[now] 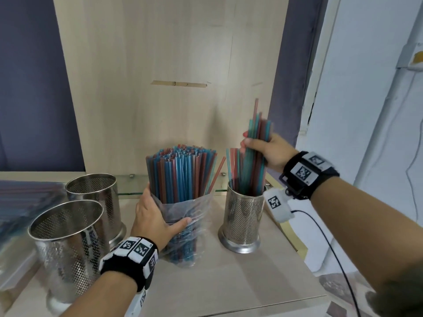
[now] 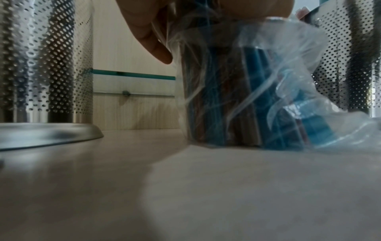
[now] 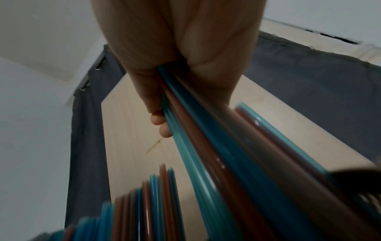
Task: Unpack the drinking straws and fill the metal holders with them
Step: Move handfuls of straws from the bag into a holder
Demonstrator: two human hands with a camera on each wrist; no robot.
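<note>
Drinking straws (image 1: 256, 143), a handful of teal and reddish-brown ones, sit clamped in my right hand (image 1: 270, 152), the fingers (image 3: 163, 128) curled round them as the right wrist view shows. I hold that handful upright above the right-hand metal holder (image 1: 243, 216), its lower ends down among the few straws already standing in the perforated cylinder; motion blur keeps me from telling whether they touch the bottom.

My left hand (image 1: 155, 216) grasps the plastic bag (image 1: 190, 216) around its middle, thumb across the front and fingers (image 2: 152, 42) wrapped behind. The bag stands upright on the bench (image 1: 229, 284), its clear film pushed down and crumpled around the lower half of the main bundle of straws (image 1: 180, 172), whose tops stick out bare. One reddish straw leans out from the bundle toward the right.

The right-hand holder stands just beside the bag on its flared foot. To the left, two more perforated holders stand close together: the near holder (image 1: 68, 245) and the far holder (image 1: 96, 193) behind it. Behind everything rises a pale wooden panel (image 1: 160, 65), with a glass strip (image 2: 134, 84) along its base. A black cable (image 1: 329, 245) trails from my right wrist.
</note>
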